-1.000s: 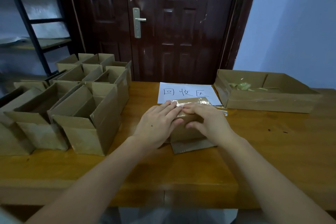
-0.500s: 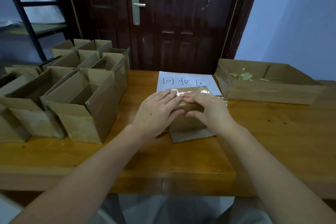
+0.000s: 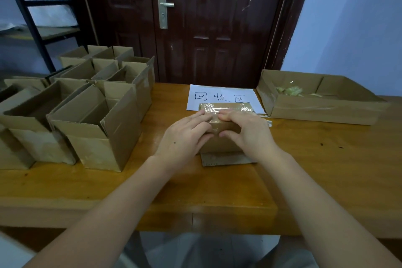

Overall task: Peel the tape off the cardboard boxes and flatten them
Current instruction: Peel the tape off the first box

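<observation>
At the far left, a black shelf (image 3: pixel 32 22) stands by the wall. In front of it, a bunch of open cardboard boxes (image 3: pixel 95 124) sit close together on the left side of the wooden table (image 3: pixel 326 159). Their flaps stick up and they are not flat yet.

Behind the table is a dark door (image 3: pixel 206 24) with a metal handle (image 3: pixel 164 7).

In the middle of the table, a small taped box (image 3: pixel 226 109) stands on its side, with one flap lying flat on the table under it. Shiny clear tape (image 3: pixel 214 108) covers its top. The left hand (image 3: pixel 185 137) rests on the box's left side, with its fingers laid over the top and its thumb on the near face. The right hand (image 3: pixel 245 130) is just beside it, with its fingers bent down on the tape at the top edge and its thumb on the near face. The two hands are close together, fingertips almost touching.

Just behind the box lies a white paper (image 3: pixel 221 95) with black writing on it. The box covers part of its near edge.

At the right, a low, wide cardboard tray (image 3: pixel 322 111) sits on the table. A small pile of yellowish stuff (image 3: pixel 289 91) lies inside it.
</observation>
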Demonstrator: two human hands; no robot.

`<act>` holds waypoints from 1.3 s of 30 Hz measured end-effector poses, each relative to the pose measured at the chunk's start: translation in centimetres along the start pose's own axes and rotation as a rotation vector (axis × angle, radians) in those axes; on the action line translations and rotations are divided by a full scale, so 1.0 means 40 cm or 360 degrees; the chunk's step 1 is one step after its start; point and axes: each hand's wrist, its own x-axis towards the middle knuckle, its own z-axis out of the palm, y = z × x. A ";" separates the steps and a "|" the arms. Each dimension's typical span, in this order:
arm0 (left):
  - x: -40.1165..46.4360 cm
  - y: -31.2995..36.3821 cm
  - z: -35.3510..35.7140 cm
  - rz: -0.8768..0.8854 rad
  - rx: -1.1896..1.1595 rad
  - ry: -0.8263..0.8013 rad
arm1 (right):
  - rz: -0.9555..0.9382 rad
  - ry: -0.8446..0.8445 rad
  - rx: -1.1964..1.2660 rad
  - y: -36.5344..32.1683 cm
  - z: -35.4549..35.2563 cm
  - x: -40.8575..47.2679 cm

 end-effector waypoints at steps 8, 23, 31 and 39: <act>0.012 0.016 0.016 0.0065 0.0153 0.0206 | 0.0043 0.0020 -0.0009 -0.010 -0.001 -0.002; 0.012 0.028 -0.014 -0.0461 -0.0317 -0.0030 | 0.0078 -0.0034 0.0011 -0.017 -0.018 0.003; 0.013 0.034 -0.012 -0.0446 -0.0309 0.0015 | 0.0090 -0.0015 0.0030 -0.012 -0.012 0.002; 0.009 0.034 0.018 -0.0250 -0.0228 0.0261 | 0.0085 -0.0023 0.0044 -0.020 -0.016 0.001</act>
